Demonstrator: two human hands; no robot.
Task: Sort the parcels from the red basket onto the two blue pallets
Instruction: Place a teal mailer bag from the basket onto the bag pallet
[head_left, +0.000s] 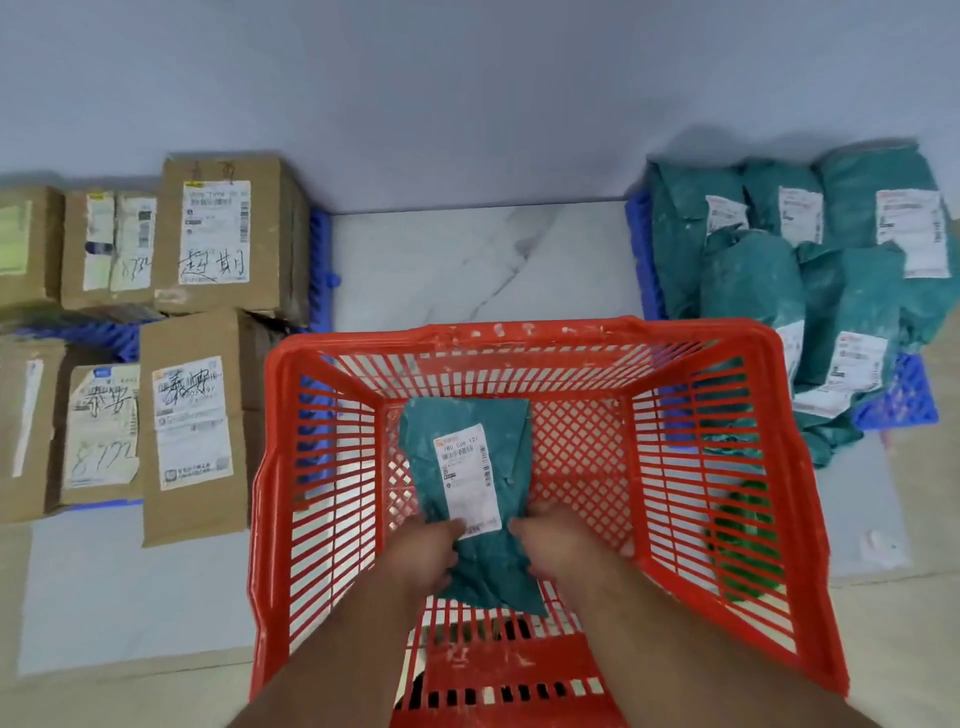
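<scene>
A: Item, red basket (540, 338)?
B: One teal parcel (467, 467), on its floor, toward the near wall.
A: Grips?
B: Left hand (423, 551), right hand (563, 540): both clamped on the parcel's near end.

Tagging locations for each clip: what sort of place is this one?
Probably a small parcel sorting spot, indoors on a tiled floor. Labelled cardboard boxes fill one blue pallet, green mailer bags fill the other, and both hands reach into a red basket holding one last green parcel.
</scene>
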